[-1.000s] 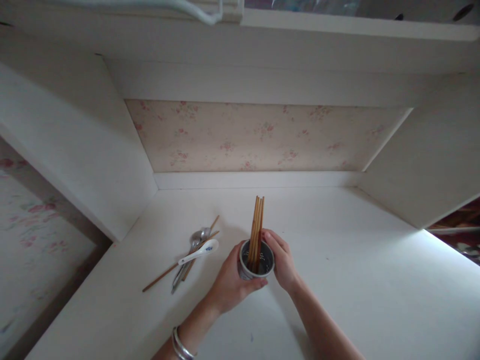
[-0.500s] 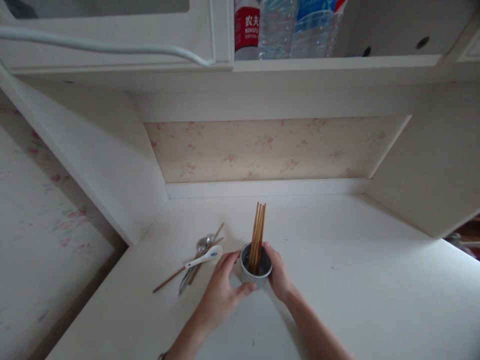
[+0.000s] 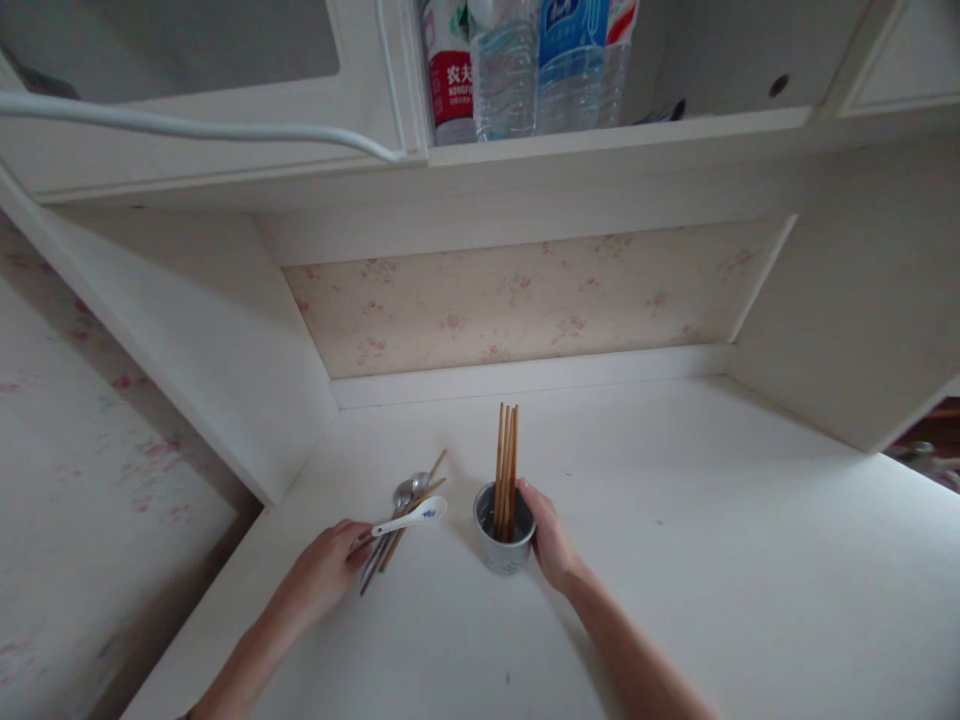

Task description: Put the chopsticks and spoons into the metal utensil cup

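A grey metal cup (image 3: 504,558) stands on the white surface with several wooden chopsticks (image 3: 506,460) upright in it. My right hand (image 3: 551,535) wraps round the cup's right side. To the left, my left hand (image 3: 330,565) has its fingers closed at the lower end of a loose chopstick (image 3: 433,488), which lies under a white spoon (image 3: 420,513) with a blue mark. The fingertips are partly hidden beside the spoon's handle. Metal spoons (image 3: 403,492) and another chopstick lie crossed in the same small pile.
The white countertop (image 3: 660,600) runs back to a floral-papered wall (image 3: 517,305) between side panels. Overhead, a shelf holds plastic bottles (image 3: 506,75). A white cable (image 3: 225,128) hangs across the cabinet door at upper left.
My left hand has left the cup and moved left to the pile, closing at a chopstick's end. My right hand stays on the cup. The view has tilted slightly.
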`<act>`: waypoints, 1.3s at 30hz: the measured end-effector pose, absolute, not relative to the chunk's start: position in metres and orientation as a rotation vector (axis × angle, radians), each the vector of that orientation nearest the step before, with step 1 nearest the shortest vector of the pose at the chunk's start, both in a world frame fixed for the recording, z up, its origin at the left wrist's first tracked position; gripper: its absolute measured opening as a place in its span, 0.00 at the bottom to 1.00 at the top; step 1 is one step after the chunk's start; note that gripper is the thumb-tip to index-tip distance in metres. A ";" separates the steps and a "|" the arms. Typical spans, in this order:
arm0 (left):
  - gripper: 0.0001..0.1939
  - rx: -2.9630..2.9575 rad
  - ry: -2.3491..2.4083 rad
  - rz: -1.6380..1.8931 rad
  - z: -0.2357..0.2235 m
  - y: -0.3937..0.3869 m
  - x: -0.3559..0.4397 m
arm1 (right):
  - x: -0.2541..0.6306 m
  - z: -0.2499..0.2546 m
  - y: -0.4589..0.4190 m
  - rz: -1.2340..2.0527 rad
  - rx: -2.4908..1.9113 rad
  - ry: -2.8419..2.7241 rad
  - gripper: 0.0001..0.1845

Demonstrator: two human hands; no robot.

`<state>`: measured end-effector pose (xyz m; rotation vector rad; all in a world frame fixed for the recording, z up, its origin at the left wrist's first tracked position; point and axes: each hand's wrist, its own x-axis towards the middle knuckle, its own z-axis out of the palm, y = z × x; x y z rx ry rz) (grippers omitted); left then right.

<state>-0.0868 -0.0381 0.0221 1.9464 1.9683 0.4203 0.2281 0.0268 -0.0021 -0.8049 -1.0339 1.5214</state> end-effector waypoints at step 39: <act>0.13 1.144 1.077 1.463 0.117 -0.009 0.050 | 0.230 -0.002 0.029 1.529 -0.766 -1.067 0.23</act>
